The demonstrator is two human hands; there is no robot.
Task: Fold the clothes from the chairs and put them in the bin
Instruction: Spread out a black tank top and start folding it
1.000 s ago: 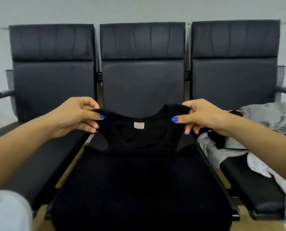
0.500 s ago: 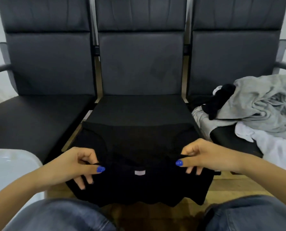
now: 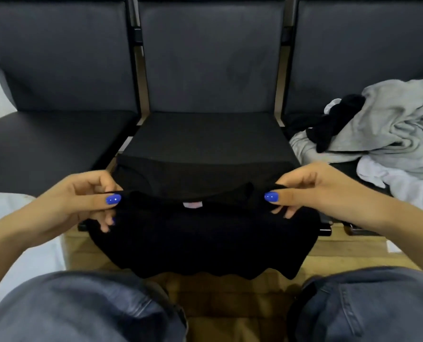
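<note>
Both hands, left hand (image 3: 82,201) and right hand (image 3: 311,188), pinch one black top (image 3: 205,238); three chairs (image 3: 210,134).

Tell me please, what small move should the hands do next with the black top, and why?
Probably lower the shoulders onto the lower half and let go. The left hand and right hand each pinch a shoulder of the black top, which is doubled over at the middle chair's front edge.

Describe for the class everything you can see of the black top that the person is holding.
The black top is a plain, soft-looking knit with a small pale label inside its neckline. The left hand and right hand each pinch a shoulder. Its far part lies on the middle chair seat; the rest hangs over the seat's front edge, wavy at the bottom.
</note>
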